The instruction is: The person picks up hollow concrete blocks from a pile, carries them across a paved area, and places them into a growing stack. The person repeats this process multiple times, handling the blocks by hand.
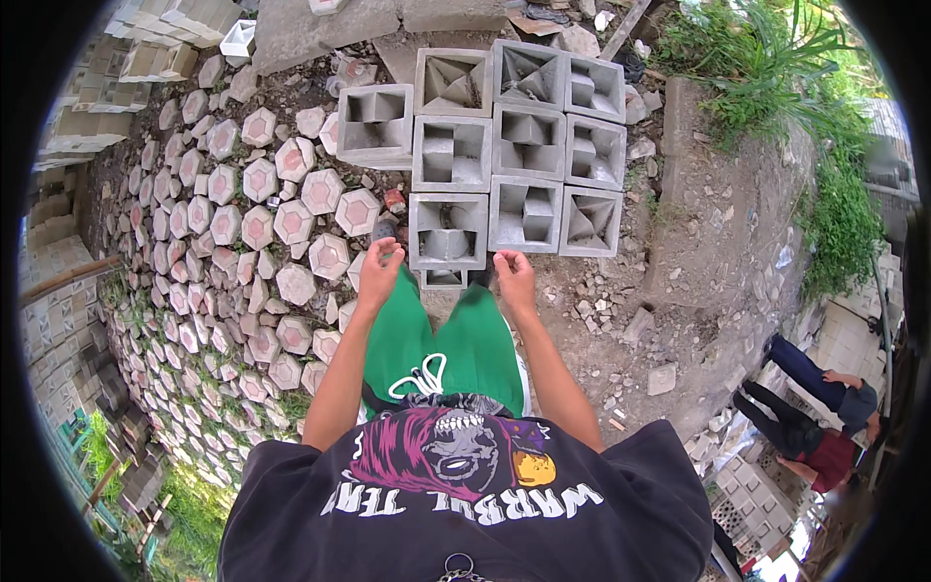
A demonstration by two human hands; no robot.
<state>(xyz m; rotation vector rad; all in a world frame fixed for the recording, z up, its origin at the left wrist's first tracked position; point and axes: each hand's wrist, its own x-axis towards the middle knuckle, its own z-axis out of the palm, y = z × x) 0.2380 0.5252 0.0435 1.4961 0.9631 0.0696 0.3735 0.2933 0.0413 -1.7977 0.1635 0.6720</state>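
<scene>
Several grey square concrete vent blocks (529, 141), with angled shapes inside their frames, stand together in rows in front of me. The nearest full block (415, 233) sits between my two hands, and part of another block (443, 284) shows below it by my feet. My left hand (380, 267) is just left of the nearest block, fingers loosely bent and apart from it. On the other side, my right hand (513, 274) hovers near its lower right corner, fingers also loosely curved. Neither hand visibly holds anything.
Many hexagonal pavers (293, 221) with reddish centres cover the ground to the left. Block stacks (73, 126) line the far left. Broken slabs (335, 34) lie ahead; rubble (635, 325) and plants (756, 78) are on the right. Two people (800, 436) stand at lower right.
</scene>
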